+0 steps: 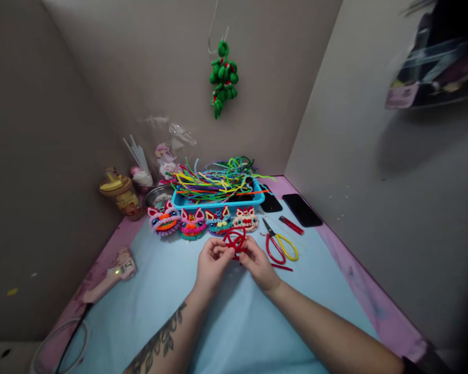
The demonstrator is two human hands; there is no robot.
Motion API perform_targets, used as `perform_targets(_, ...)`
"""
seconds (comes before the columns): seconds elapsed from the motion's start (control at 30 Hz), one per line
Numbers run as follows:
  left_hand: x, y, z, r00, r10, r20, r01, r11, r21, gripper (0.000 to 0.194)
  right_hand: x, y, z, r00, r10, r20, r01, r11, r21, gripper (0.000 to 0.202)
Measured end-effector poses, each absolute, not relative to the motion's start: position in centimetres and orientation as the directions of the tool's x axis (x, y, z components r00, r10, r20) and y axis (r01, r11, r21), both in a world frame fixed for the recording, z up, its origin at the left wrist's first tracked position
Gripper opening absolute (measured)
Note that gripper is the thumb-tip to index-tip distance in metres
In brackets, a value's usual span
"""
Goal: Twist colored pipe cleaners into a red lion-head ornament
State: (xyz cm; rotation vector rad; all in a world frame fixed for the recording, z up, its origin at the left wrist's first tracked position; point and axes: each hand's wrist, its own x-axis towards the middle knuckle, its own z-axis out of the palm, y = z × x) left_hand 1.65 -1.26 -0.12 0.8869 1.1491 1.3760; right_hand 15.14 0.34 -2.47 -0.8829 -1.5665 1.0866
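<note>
Between my two hands is a red pipe cleaner piece (236, 240), bent into several loops. My left hand (214, 259) pinches its left side with thumb and fingers. On the right side, my right hand (259, 264) grips it the same way. A straight red pipe cleaner (282, 267) lies on the cloth just right of my right hand. Close by are scissors (281, 246) with one red and one yellow handle, blades pointing away. Behind my hands stand several fuzzy lion-head figures, among them a pink and teal one (193, 224) and a cream one (245, 220).
A blue basket (218, 205) heaped with coloured pipe cleaners stands at the back. Two phones (302, 210) and a red lighter (291, 225) lie to the right. On the left are a pink glue gun (115, 275) with its cord and a lidded cup (122, 195). A green ornament (223, 78) hangs above.
</note>
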Motion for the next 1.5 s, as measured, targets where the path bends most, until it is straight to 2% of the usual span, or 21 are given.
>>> perform_targets(0.3, 2.1, -1.9, 0.5, -0.111, 0.994, 0.001, -0.179, -0.021, 0.984, 0.029, 15.2, 0.9, -3.5, -0.272, 0.902, 0.336, 0.005, 0.351, -0.936, 0.042)
perform_targets(0.6, 1.9, -2.1, 1.7, -0.147, 0.988, 0.053, -0.056, -0.062, 0.997, 0.026, 14.9, 0.8, -2.5, -0.215, 0.87, 0.445, 0.101, 0.473, -0.875, 0.027)
perform_targets(0.97, 2.1, -2.5, 1.3, -0.15, 0.984, 0.101, 0.017, -0.099, 0.995, 0.024, 15.3, 1.1, -3.5, -0.231, 0.827, 0.512, 0.217, 0.557, -0.802, 0.032)
perform_targets(1.27, 1.4, -1.6, 0.8, -0.159, 0.984, 0.081, -0.053, -0.09, 0.995, 0.031, 15.3, 1.2, -3.2, -0.232, 0.831, 0.505, 0.17, 0.546, -0.82, 0.03)
perform_targets(1.5, 2.3, -1.4, -0.8, -0.108, 0.994, -0.018, -0.14, 0.003, 0.99, 0.033, 15.6, 0.8, -3.2, -0.184, 0.866, 0.466, 0.169, 0.494, -0.853, 0.029)
